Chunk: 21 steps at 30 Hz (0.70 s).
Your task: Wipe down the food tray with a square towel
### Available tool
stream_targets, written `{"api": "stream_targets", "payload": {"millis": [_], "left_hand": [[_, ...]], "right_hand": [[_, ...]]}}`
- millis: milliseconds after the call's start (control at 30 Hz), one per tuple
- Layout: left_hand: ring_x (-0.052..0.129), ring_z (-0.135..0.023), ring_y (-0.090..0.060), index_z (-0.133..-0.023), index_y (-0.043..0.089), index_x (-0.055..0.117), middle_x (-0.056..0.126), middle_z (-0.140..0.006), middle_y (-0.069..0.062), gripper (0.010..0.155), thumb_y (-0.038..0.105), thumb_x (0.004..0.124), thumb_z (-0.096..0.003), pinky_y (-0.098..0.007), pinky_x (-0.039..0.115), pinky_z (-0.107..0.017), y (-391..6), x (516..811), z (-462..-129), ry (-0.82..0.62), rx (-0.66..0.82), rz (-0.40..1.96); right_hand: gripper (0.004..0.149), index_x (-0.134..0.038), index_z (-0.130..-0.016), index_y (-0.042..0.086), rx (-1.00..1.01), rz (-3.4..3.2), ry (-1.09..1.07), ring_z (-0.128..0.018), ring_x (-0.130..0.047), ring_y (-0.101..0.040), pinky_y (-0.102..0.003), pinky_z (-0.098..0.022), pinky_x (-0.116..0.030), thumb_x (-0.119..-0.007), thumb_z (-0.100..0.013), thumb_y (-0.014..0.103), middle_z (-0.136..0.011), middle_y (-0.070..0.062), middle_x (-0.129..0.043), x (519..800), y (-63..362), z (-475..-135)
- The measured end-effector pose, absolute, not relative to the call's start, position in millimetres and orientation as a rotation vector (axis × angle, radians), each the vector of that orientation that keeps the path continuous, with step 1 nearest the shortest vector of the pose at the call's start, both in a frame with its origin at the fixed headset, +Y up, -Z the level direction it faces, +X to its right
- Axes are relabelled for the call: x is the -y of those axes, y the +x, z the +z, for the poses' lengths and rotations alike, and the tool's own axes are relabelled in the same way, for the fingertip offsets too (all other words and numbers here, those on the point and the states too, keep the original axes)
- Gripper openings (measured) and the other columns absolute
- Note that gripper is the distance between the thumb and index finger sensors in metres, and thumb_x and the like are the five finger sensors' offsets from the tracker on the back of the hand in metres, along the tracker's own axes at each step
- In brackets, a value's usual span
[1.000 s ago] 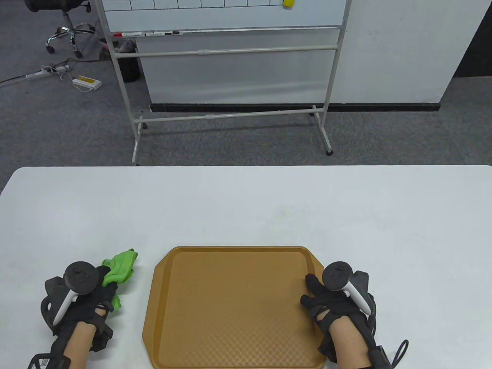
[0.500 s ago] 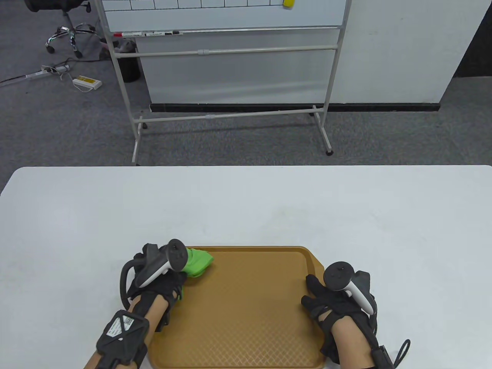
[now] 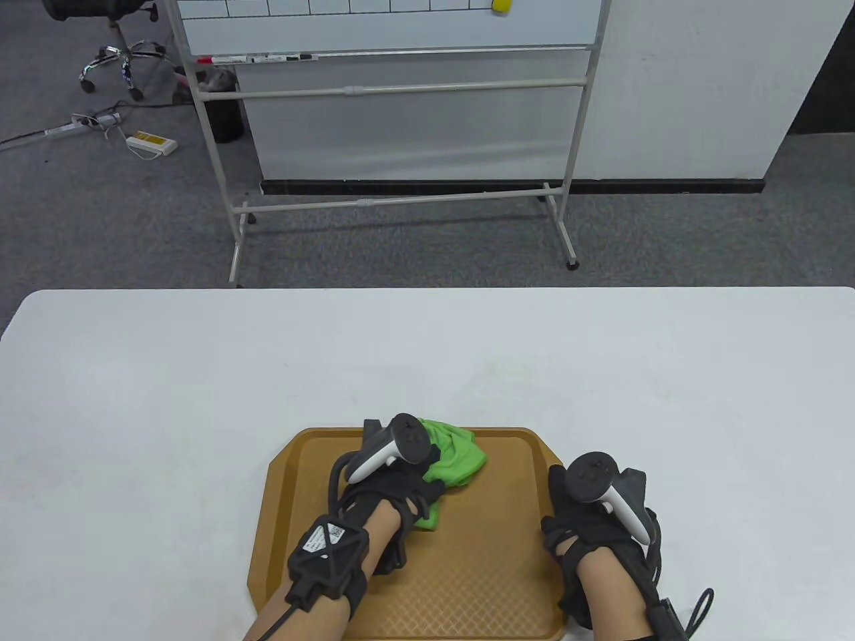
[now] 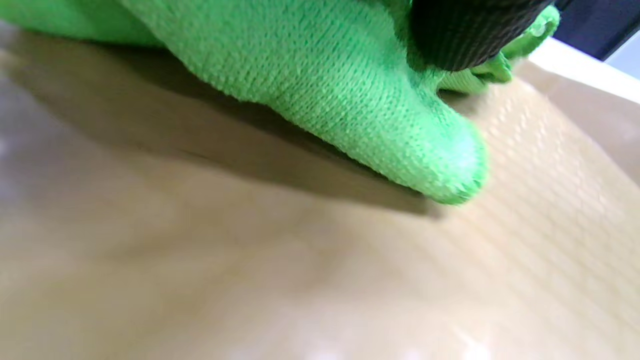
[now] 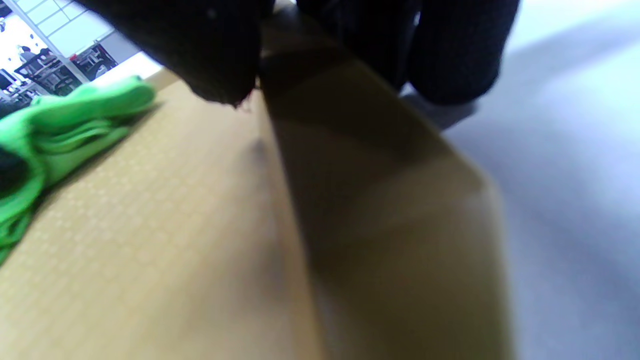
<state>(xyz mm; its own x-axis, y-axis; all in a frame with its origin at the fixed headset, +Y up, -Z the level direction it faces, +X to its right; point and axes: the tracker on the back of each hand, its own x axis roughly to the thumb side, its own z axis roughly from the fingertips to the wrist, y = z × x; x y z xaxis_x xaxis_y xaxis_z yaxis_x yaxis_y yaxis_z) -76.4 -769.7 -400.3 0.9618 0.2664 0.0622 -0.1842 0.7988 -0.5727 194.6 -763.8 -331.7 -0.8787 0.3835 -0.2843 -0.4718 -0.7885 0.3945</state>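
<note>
A brown food tray (image 3: pixel 467 574) lies at the table's near edge. My left hand (image 3: pixel 401 487) grips a bunched green towel (image 3: pixel 454 461) and presses it on the tray's far middle. In the left wrist view the towel (image 4: pixel 350 105) lies on the textured tray floor (image 4: pixel 250 280) under a black fingertip (image 4: pixel 470 30). My right hand (image 3: pixel 574 514) holds the tray's right rim (image 5: pixel 380 200), thumb inside and fingers (image 5: pixel 455 55) outside. The towel also shows in the right wrist view (image 5: pixel 65 125).
The white table (image 3: pixel 427 360) stretches beyond and to both sides of the tray. A whiteboard stand (image 3: pixel 401 133) is on the carpet behind the table, with an office chair (image 3: pixel 113 40) and a power strip (image 3: pixel 153 143) at far left.
My left hand has carried the green towel from the table left of the tray onto the tray, sweeping right along its far part. My right hand has stayed on the right rim.
</note>
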Motion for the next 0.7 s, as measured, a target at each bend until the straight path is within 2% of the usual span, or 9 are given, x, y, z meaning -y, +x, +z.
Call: {"api": "stream_targets", "payload": {"millis": [67,233,367,433,700], "left_hand": [[0.015,-0.107,-0.046,-0.110,0.040,0.026,0.006,-0.118,-0.009,0.071,0.058,0.065,-0.0531,-0.061,0.022,-0.073,-57.6,771.4,-399.8,-0.579,0.146,0.232],[0.005,-0.105,-0.045,-0.110,0.041,0.021,0.001,-0.117,-0.005,0.073,0.059,0.063,-0.0526,-0.060,0.015,-0.072,-5.1,778.2,-388.8,-0.574,0.257,0.193],[-0.005,-0.102,-0.045,-0.103,0.051,0.010,-0.010,-0.113,-0.001,0.070,0.059,0.059,-0.0523,-0.061,0.008,-0.071,24.6,785.5,-379.4,-0.610,0.336,0.115],[-0.004,-0.103,-0.045,-0.100,0.055,0.010,-0.008,-0.113,0.000,0.068,0.058,0.057,-0.0513,-0.060,0.009,-0.071,32.9,783.8,-375.0,-0.577,0.380,0.064],[0.007,-0.106,-0.046,-0.103,0.050,0.014,-0.003,-0.115,-0.001,0.070,0.056,0.061,-0.0514,-0.061,0.015,-0.072,33.0,777.5,-341.6,-0.603,0.564,-0.071]], "right_hand": [[0.078,-0.026,-0.106,0.032,-0.646,2.596,-0.261,-0.080,-0.074,-0.032,-0.048,-0.054,-0.073,-0.078,-0.048,0.036,-0.114,-0.008,-0.042,763.6,194.2,-331.9],[0.076,-0.026,-0.106,0.032,-0.654,2.580,-0.256,-0.080,-0.074,-0.033,-0.048,-0.054,-0.073,-0.076,-0.048,0.035,-0.115,-0.009,-0.042,763.2,194.9,-332.4],[0.072,-0.029,-0.106,0.032,-0.640,2.551,-0.259,-0.080,-0.076,-0.033,-0.049,-0.054,-0.074,-0.072,-0.048,0.032,-0.114,-0.009,-0.044,763.0,197.2,-332.7],[0.071,-0.030,-0.105,0.031,-0.640,2.546,-0.260,-0.080,-0.076,-0.034,-0.049,-0.054,-0.074,-0.072,-0.048,0.032,-0.114,-0.010,-0.044,763.0,197.3,-332.9],[0.072,-0.027,-0.105,0.027,-0.645,2.554,-0.268,-0.079,-0.075,-0.034,-0.050,-0.054,-0.073,-0.071,-0.048,0.030,-0.114,-0.010,-0.043,762.8,196.2,-333.8]]}}
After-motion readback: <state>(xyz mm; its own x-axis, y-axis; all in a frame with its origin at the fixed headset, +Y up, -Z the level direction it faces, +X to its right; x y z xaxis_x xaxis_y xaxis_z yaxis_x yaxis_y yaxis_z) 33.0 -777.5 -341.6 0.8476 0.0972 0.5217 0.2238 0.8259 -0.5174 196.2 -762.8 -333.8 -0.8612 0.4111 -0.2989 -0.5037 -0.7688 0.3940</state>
